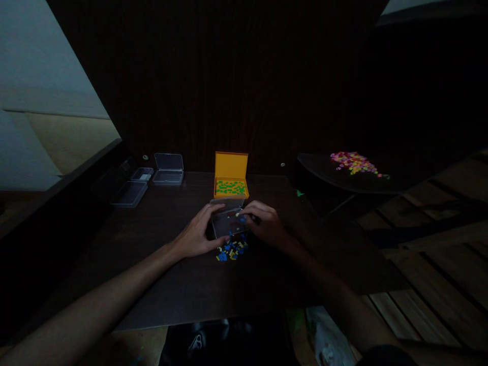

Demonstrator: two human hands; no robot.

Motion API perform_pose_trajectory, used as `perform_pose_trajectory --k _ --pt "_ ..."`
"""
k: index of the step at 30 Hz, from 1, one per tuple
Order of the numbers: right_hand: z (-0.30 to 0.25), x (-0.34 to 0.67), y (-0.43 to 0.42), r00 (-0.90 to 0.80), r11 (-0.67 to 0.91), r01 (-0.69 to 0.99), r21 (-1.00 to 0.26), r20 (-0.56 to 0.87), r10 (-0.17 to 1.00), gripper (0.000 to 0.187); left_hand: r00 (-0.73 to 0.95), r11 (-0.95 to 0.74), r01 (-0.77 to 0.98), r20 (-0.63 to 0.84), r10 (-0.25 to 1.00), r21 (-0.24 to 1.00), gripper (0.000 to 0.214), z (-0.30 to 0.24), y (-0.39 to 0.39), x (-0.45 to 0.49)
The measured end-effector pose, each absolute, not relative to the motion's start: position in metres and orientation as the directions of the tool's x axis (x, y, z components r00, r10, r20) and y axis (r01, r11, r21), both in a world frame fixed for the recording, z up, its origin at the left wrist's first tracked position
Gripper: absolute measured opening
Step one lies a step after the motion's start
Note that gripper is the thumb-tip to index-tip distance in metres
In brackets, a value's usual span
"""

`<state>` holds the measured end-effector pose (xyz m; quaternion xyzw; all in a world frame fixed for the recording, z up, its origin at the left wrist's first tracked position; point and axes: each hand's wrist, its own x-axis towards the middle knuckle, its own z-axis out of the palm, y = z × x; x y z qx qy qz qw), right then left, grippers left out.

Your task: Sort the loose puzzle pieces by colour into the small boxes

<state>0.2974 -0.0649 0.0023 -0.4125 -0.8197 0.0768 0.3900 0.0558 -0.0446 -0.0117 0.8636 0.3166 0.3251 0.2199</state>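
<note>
My left hand (200, 231) grips the left side of a clear plastic box (226, 223), thumb at its front edge and fingers at the back. The box's lid stands raised at the far side, and a few small pieces lie inside. Over the right part of the box, my right hand (265, 221) has its fingers pinched together at a small yellow piece (237, 214); whether the piece is between the fingertips is hard to see. Just in front of the box lies a loose pile of small blue and yellow bricks (231, 250).
An orange box (231, 165) with its lid up holds many green pieces. Open clear boxes (168, 177) stand at the back left. Pink and yellow bits (354, 162) are heaped on a dark shelf at right. Green scraps (300, 193) lie near the table's right edge.
</note>
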Motion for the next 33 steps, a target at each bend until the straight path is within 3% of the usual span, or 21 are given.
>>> perform_pose_trajectory --k 5,14,18,23,33 --pt "0.003 0.309 -0.061 -0.276 0.587 0.62 -0.52 0.556 0.784 0.018 0.544 -0.703 0.459 0.454 0.706 0.542 0.071 -0.014 -0.034 0.049" --pt "-0.011 0.325 -0.053 -0.514 0.582 0.556 -0.594 0.305 0.802 0.016 0.445 -0.655 0.541 0.481 0.755 0.528 0.071 -0.015 -0.019 0.043" --pt "-0.019 0.325 -0.048 -0.509 0.585 0.533 -0.611 0.32 0.799 0.017 0.396 -0.634 0.536 0.498 0.772 0.557 0.073 -0.017 -0.016 0.044" --pt "-0.027 0.321 -0.039 -0.35 0.539 0.589 -0.602 0.411 0.842 0.011 0.334 -0.594 0.548 0.497 0.801 0.589 0.073 -0.019 -0.01 0.044" --pt "-0.035 0.318 -0.025 -0.295 0.488 0.59 -0.643 0.391 0.872 0.005 0.403 -0.629 0.565 0.486 0.775 0.534 0.071 -0.018 -0.003 0.048"
